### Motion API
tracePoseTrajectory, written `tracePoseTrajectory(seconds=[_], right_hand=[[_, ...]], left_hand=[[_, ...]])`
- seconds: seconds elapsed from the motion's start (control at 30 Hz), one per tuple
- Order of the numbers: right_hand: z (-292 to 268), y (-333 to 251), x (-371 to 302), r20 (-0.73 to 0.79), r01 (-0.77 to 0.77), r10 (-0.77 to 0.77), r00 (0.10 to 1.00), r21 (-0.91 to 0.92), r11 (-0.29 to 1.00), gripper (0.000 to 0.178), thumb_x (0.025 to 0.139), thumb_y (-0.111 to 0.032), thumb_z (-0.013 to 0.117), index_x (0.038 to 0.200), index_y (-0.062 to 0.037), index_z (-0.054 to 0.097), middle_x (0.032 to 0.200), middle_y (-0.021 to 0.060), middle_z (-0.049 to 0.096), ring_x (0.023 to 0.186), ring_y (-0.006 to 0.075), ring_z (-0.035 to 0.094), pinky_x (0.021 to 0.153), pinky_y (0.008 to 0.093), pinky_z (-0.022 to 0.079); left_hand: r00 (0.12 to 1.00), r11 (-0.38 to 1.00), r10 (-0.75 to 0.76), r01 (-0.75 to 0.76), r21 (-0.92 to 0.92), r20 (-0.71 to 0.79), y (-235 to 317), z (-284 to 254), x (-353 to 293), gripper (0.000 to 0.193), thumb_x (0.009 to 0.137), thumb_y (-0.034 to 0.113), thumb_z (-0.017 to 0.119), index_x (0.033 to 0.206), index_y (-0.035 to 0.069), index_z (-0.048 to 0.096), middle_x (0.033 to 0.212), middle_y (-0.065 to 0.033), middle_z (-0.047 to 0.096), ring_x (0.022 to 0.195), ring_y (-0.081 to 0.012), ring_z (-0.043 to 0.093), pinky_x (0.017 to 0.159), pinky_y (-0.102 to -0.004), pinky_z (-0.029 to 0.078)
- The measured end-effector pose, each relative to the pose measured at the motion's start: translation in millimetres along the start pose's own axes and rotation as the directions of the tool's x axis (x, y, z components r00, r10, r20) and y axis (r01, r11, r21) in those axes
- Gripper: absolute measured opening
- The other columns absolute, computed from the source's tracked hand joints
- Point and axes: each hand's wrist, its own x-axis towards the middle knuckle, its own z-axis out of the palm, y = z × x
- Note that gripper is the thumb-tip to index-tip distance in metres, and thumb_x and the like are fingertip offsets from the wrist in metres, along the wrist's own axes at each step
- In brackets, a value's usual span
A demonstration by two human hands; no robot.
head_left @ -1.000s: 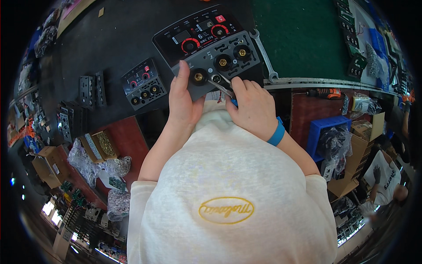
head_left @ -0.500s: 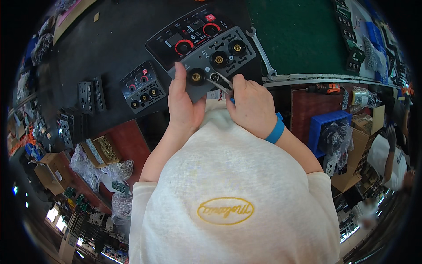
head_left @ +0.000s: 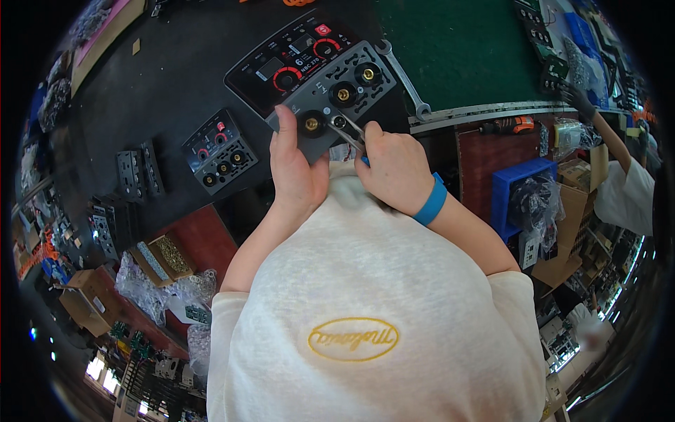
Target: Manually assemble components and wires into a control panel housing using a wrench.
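Observation:
A large black and grey control panel (head_left: 306,98), with red dial rings and three brass-centred round sockets, lies tilted before me on the dark table. My left hand (head_left: 299,165) grips its near left edge, thumb on the face and fingers out of sight beneath. My right hand (head_left: 397,167) is closed on pliers (head_left: 349,138) with a bit of blue handle showing. Their open metal jaws straddle a small round connector (head_left: 339,122) beside the nearest socket. Along the panel's right side lies an open-ended wrench (head_left: 406,81).
A smaller similar panel (head_left: 219,151) lies to the left, near dark plates (head_left: 133,174). Right of me are an orange-black power tool (head_left: 508,125) and a blue crate (head_left: 500,200) with plastic-wrapped parts. A co-worker's gloved hand (head_left: 580,100) is near circuit boards at the far right.
My view has shifted slightly, so the panel appears a little further left. Both hands keep their grip, with the pliers at the same connector. The co-worker's arm now reaches to the far boards.

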Motion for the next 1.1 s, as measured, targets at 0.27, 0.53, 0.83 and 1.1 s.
tracePoseTrajectory(seconds=[0.27,0.53,0.83,1.1], right_hand=[[4,-1,-2,-0.036,-0.085,0.087,0.996,0.056,0.995,0.019,0.073,-0.013,0.059,0.076,0.0018,0.048,0.063,0.0188,0.059,0.058,0.0369,0.060,0.054,0.0438,0.048],[-13,8,-5,-0.141,0.011,0.029,0.990,0.272,0.962,0.025,0.077,-0.021,0.063,0.085,-0.0006,0.051,0.071,0.0180,0.061,0.068,0.0355,0.061,0.060,0.0411,0.048],[21,205,69,-0.159,-0.551,0.532,0.832,-0.121,0.826,0.040,0.074,-0.028,0.064,0.098,0.0005,0.051,0.091,0.0225,0.063,0.086,0.0381,0.062,0.076,0.0466,0.050],[2,210,90,-0.490,-0.253,0.203,0.848,-0.038,0.967,0.043,0.080,-0.029,0.065,0.111,-0.0021,0.053,0.105,0.0156,0.057,0.095,0.0275,0.056,0.084,0.0361,0.045]], left_hand=[[0.996,0.999,0.029,-0.027,-0.025,0.082,-10,-5,5,0.036,0.091,0.041,0.051,0.111,0.011,0.053,0.107,-0.0033,0.058,0.103,-0.0168,0.053,0.093,-0.0375,0.038],[1.000,0.998,-0.006,0.005,-0.062,-0.016,15,-17,48,0.033,0.092,0.034,0.051,0.112,0.007,0.052,0.110,-0.0076,0.060,0.103,-0.0222,0.057,0.093,-0.0401,0.045],[0.991,0.991,-0.099,0.107,-0.082,0.095,40,-15,41,0.032,0.091,0.031,0.055,0.112,0.006,0.054,0.110,-0.0088,0.061,0.104,-0.0223,0.058,0.092,-0.0393,0.045],[0.944,0.972,-0.234,0.226,0.061,0.233,33,0,29,0.036,0.091,0.037,0.052,0.111,0.007,0.055,0.106,-0.0081,0.062,0.099,-0.0194,0.059,0.084,-0.0365,0.049]])
